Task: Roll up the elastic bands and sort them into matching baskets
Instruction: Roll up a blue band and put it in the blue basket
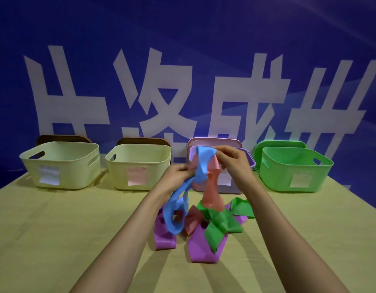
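Bands, all plain: blue band (200, 163), salmon-pink band (212, 195), green band (219, 224), purple band (200, 248). Left cream basket (62, 157), white label (49, 175); second cream basket (140, 159), pink label (137, 175); lilac basket (231, 189); green basket (292, 163). Table (56, 218) yellow-tan. Backdrop (182, 28) deep blue, white characters.

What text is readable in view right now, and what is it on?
Backdrop: big white Chinese characters, bottoms hidden by the baskets; the middle two look like "洛成", the outer two are unclear.
Basket labels: no writing can be read; too blurred.
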A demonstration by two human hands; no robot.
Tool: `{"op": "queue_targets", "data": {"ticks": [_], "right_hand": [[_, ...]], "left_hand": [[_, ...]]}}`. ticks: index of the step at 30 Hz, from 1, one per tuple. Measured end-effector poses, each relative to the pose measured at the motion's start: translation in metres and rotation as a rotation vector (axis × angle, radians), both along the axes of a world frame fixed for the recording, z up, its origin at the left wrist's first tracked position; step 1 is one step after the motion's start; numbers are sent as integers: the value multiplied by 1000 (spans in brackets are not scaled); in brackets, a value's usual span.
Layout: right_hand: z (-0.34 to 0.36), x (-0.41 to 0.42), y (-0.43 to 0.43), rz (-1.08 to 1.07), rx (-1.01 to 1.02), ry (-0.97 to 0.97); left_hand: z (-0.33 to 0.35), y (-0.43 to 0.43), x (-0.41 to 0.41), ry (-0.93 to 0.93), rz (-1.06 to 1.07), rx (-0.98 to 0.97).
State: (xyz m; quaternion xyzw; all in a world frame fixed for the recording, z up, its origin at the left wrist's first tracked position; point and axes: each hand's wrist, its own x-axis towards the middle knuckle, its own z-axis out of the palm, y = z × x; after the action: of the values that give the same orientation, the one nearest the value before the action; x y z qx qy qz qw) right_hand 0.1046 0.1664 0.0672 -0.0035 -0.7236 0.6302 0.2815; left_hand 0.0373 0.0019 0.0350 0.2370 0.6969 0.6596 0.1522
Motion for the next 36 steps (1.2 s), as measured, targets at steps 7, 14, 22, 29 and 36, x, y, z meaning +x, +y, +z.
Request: {"op": "queue_targets", "data": {"ticks": [7, 14, 22, 29, 36], "right_hand": [[-6, 0, -1, 162, 67, -312], [-5, -3, -14, 102, 20, -432], [-5, -5, -8, 145, -199, -407], [8, -4, -9, 141, -427, -444], [6, -11, -11, 248, -750, -444]], "left_hand": [[7, -1, -3, 153, 302, -8], [5, -3, -6, 211, 378, -108], [13, -22, 4, 368, 2, -57], [11, -21, 1, 291, 74, 29], [18, -14, -7, -357, 104, 561]]}}
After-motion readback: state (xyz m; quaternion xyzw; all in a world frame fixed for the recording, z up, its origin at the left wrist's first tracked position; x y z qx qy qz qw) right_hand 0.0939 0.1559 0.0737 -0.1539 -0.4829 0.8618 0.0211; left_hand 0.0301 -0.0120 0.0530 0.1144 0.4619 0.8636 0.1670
